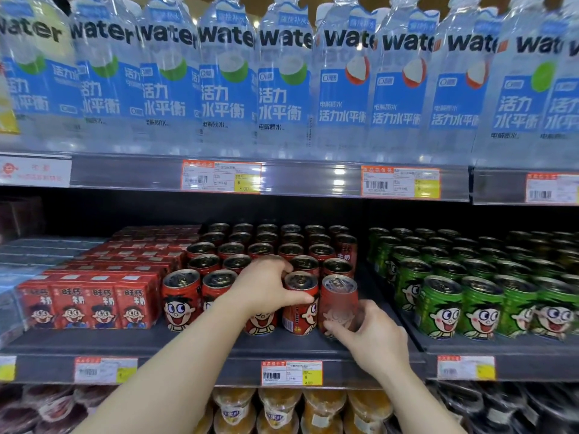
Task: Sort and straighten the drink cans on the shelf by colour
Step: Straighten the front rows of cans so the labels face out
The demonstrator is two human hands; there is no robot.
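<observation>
In right hand: tilted red can.

in front of me: red metal cans printed with a cartoon face; green metal cans with the same face; red paper cartons, face repeated; clear plastic bottles with blue-and-white labels; orange-and-yellow price tags.

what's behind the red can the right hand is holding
Behind the red can gripped by the right hand stand more red cans in rows. Their lower bodies are hidden.
</observation>
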